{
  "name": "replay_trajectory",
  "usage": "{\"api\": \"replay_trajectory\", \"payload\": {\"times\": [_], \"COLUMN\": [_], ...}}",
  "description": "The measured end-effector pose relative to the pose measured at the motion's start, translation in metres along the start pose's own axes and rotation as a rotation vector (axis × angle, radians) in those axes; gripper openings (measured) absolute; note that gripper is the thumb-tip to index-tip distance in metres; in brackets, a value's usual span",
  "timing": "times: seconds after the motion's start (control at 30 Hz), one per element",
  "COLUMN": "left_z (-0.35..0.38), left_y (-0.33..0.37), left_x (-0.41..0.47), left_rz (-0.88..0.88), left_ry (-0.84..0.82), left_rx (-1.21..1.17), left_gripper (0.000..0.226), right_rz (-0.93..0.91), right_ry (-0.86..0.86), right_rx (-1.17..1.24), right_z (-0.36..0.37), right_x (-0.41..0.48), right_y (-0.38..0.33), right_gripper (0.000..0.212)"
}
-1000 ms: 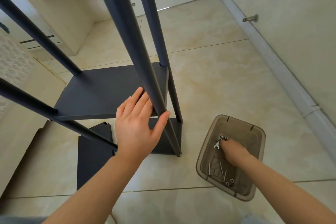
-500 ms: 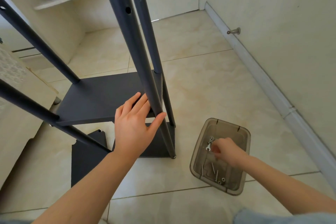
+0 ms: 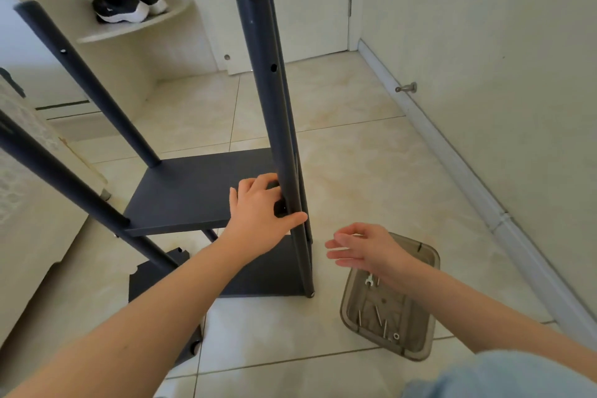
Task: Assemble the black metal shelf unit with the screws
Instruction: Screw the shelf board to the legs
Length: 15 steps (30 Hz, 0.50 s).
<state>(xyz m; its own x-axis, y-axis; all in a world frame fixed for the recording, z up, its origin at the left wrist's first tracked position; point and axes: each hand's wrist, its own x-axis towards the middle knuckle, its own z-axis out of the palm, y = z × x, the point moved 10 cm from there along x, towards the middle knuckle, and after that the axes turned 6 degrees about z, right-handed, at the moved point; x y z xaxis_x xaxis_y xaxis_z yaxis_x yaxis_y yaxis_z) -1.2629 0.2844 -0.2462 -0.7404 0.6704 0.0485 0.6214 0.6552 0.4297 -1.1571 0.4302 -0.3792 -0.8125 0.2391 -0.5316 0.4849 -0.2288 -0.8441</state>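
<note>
**A:** Where is the shelf unit, and which step are you on?

**B:** It stands on the floor at my 12 o'clock. It has four posts up, one shelf fitted partway up and a second panel flat at its foot. I judge I am fastening that shelf's near corner to the post. My left grip holds the post right at the corner, thumb across the front, fingers curled behind.

**A:** And the other one?

**B:** My right grip hovers wide, fingers straight, just above the bin at 4 o'clock from the post's foot. I see nothing in it, though the palm faces away.

**A:** What does the next move call for?

**B:** A screw. The screws lie in the bin's near end, the wrench at its far end. I would pinch one and bring it to the joint by my left thumb, steadying the post so the parts line up. A spare hole shows higher up, likely for another shelf.

**A:** Any brand or writing?

**B:** None I can read. The shoes on the ledge at 11 o'clock bear a pale mark, too small to make out.
</note>
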Motion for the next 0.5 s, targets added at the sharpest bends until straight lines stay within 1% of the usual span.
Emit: {"api": "replay_trajectory", "payload": {"times": [0.07, 0.17, 0.27, 0.33, 0.43, 0.5], "left_z": [0.001, 0.007, 0.008, 0.007, 0.003, -0.001], "left_y": [0.0, 0.002, -0.001, -0.003, -0.007, -0.012], "left_x": [0.003, 0.007, 0.012, 0.015, 0.02, 0.024], "left_rz": [-0.01, -0.015, -0.032, -0.036, -0.052, -0.062], "left_ry": [-0.043, -0.105, -0.122, -0.123, -0.125, -0.128], "left_rx": [-0.036, -0.051, -0.043, -0.045, -0.059, -0.062], "left_gripper": [0.041, 0.046, 0.053, 0.053, 0.054, 0.058], "right_rz": [-0.034, -0.071, -0.075, -0.059, -0.045, -0.066], "right_ry": [0.033, 0.093, 0.128, 0.14, 0.13, 0.13], "right_rx": [0.023, 0.049, 0.058, 0.052, 0.066, 0.066], "right_z": [0.01, 0.022, 0.035, 0.045, 0.06, 0.065], "right_x": [0.002, 0.009, 0.018, 0.024, 0.031, 0.034], "right_y": [-0.013, -0.025, -0.025, -0.022, -0.021, -0.025], "right_gripper": [0.014, 0.016, 0.014, 0.015, 0.017, 0.018]}}
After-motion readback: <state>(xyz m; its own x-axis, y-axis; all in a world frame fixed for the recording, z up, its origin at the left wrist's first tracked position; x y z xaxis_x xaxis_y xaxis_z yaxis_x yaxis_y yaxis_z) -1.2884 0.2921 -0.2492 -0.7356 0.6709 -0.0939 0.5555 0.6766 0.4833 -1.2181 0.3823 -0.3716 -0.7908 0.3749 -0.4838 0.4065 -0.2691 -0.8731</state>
